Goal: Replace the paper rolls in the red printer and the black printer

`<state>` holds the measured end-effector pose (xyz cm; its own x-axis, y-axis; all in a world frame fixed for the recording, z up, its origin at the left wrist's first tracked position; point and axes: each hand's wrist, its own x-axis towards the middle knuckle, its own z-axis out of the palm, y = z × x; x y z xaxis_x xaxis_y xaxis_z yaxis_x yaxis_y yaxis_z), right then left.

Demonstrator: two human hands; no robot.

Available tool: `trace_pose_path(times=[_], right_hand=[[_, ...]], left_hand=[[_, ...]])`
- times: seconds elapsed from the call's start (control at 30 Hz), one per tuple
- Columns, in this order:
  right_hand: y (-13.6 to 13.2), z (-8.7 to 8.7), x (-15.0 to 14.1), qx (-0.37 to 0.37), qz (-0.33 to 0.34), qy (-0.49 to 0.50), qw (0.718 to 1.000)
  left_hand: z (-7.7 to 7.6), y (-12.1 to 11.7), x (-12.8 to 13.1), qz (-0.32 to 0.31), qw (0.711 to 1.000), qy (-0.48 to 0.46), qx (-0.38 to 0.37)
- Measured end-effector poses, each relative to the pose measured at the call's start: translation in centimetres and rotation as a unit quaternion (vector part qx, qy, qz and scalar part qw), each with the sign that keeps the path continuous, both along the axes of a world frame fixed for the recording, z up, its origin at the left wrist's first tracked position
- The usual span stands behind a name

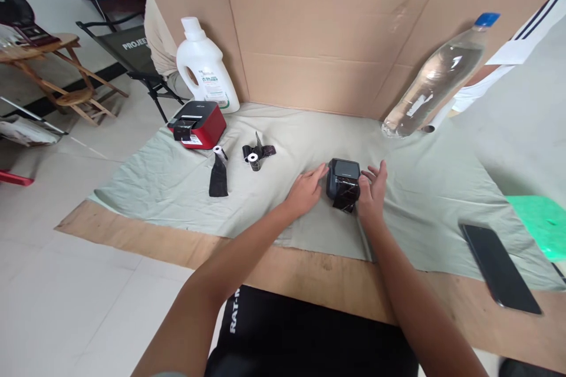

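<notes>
A small black printer (344, 168) sits on the grey-green cloth, with a glossy black strip (347, 194) hanging from its front. My left hand (306, 191) is at its left side, fingers stretched out, the tips at or very near the casing. At its right side, my right hand (374, 194) has its fingers apart and its thumb close to the casing; whether it touches I cannot tell. To the left lie a paper roll (253, 159) with black strips around it and another roll (220, 154) with a black tail. Behind them stands a red and black printer (206, 126).
A white detergent bottle (206, 68) and a clear water bottle (437, 79) lean against the cardboard wall (313, 29). A phone (499, 268) lies at the right front, near a green plastic item (539, 227). Parts of other people show behind the cardboard on both sides.
</notes>
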<state>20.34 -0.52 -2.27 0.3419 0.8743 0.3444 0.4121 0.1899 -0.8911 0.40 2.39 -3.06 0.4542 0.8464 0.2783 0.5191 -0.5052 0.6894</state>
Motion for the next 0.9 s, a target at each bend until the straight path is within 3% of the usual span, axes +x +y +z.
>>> trace_pose_path(times=[0.17,0.47,0.6,0.9], right_hand=[[0.6,-1.3,0.2,-0.045,-0.014,0.091,0.995],[0.3,-0.7,-0.4,-0.036,-0.023,0.098,0.994],[0.4,-0.9,-0.4,-0.037,-0.029,0.101,0.994],[0.7,-1.5,-0.1,-0.044,-0.022,0.127,0.991]], left_hand=[[0.0,0.1,0.1,0.002,1.0,0.009,-0.028],[0.1,-0.3,0.6,0.04,0.992,0.116,0.026],[-0.1,0.0,0.8,0.051,0.99,0.128,0.01],[-0.9,0.4,0.8,-0.005,0.996,-0.068,-0.057]])
